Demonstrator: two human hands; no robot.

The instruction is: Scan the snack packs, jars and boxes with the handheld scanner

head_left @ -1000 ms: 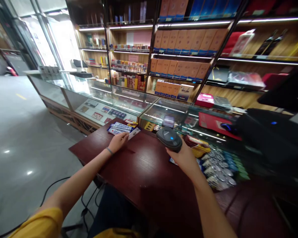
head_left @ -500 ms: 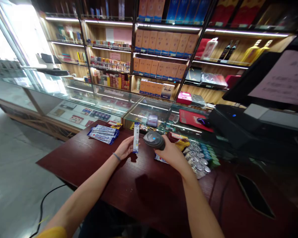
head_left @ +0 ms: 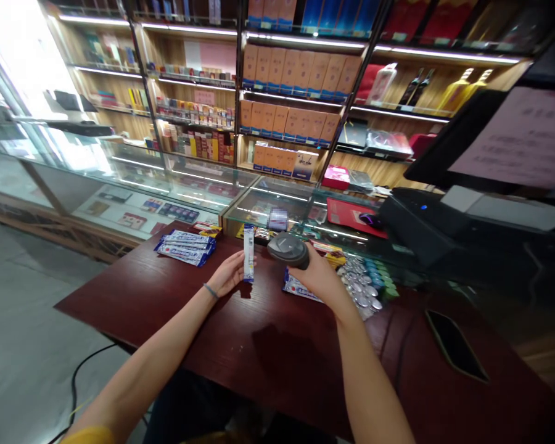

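Note:
My left hand is closed on a slim white-and-blue snack packet, held upright above the dark red table. Facing it from the right, a dark grey barcode scanner sits in the closed grip of my right hand. A small gap parts scanner and packet. On the table to the left lies a pile of blue-and-white packets. More such packets lie below my right hand, partly hidden by it.
Blister packs with silver, blue and green rounds lie right of my hand. Farther right are a smartphone and a black checkout machine. A glass display counter borders the table's far side. Shelves of boxes stand behind.
The view has shifted slightly, so everything sits a little left and higher. Both hands keep their hold on packet and scanner. The scanner's blue light no longer shows.

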